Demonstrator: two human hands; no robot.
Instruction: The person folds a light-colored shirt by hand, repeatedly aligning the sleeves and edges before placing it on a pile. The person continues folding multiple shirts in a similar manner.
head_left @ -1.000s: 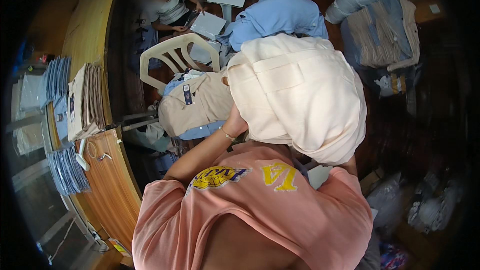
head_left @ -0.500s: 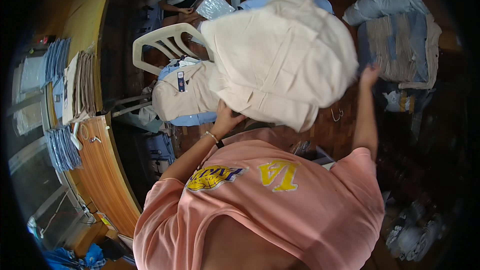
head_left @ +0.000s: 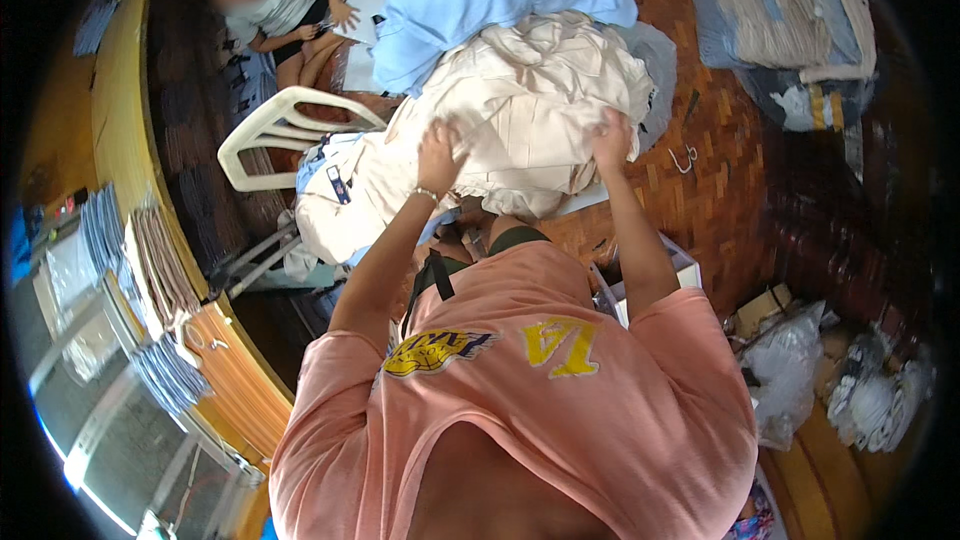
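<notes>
A rumpled cream garment [head_left: 530, 90] is spread in front of me, over a pile by the white plastic chair [head_left: 250, 145]. My left hand [head_left: 440, 155] is over its near left part, fingers apart and slightly blurred by motion. At the right edge of the cloth, my right hand [head_left: 612, 143] touches it with fingers stretched out. Left of the pile, another cream garment [head_left: 370, 185] with a dark tag lies over light blue cloth. Behind the cream cloth sits a heap of light blue garments [head_left: 490, 0].
A seated person [head_left: 275, 10] handles a white sheet at the far left. Folded garments [head_left: 770, 10] are stacked at the far right. Folded shirts [head_left: 160, 260] line the wooden shelf on the left. A white hanger [head_left: 684, 159] lies on the parquet floor [head_left: 720, 210]; plastic bags [head_left: 790, 370] sit at right.
The raised cream cloth has come down onto the pile and lies spread there. My right hand has moved in from the far right to its edge. My view has shifted.
</notes>
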